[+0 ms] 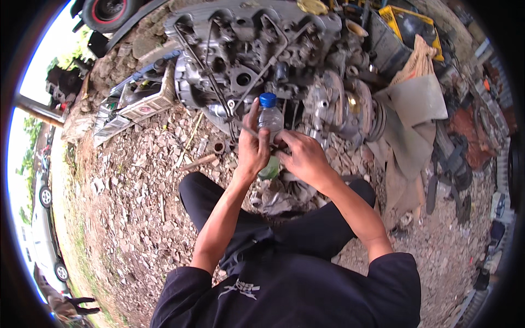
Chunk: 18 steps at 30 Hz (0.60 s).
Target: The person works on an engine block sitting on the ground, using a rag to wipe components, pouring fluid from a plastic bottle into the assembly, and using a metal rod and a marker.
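Observation:
A clear plastic bottle (270,117) with a blue cap stands upright between my hands, its lower part greenish. My left hand (253,145) grips its left side, with the index finger stretched up toward the cap. From the right, my right hand (304,156) is closed against the bottle's middle, its fingertips curled. Whatever those fingers pinch, if anything, is too small and dark to make out. A thin greyish strip crosses near my left fingers; I cannot tell what it is. Just beyond the bottle lies a large, greasy engine (240,60).
A round metal housing (350,106) adjoins the engine at right. Cardboard sheets (413,104) lie farther right, below a yellow crate (410,30). At left stands a white crate (145,104) of parts. A hammer (199,162) rests on the gravel. Crumpled plastic (279,198) lies between my legs.

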Available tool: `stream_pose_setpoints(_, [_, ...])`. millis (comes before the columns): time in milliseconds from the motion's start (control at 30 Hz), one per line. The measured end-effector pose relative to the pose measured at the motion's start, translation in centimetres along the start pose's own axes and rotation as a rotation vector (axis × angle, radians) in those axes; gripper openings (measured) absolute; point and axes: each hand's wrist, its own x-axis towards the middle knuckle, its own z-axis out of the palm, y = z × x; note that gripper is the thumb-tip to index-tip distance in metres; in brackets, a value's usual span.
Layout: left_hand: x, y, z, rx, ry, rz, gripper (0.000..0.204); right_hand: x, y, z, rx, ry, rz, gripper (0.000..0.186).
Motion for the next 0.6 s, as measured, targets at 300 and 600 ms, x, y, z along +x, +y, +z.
stream_pose_setpoints(300, [-10.3,-12.0,3.4,0.034,-0.094,-0.234,0.083,-6.0,7.1,5.5,0.001,-0.016,0.33,0.021])
stream_pose_setpoints(600, [-15.3,-23.8,3.0,0.154,0.002,-0.588,0.077,-11.2,12.2,9.7,0.105,0.047,0.569,0.024])
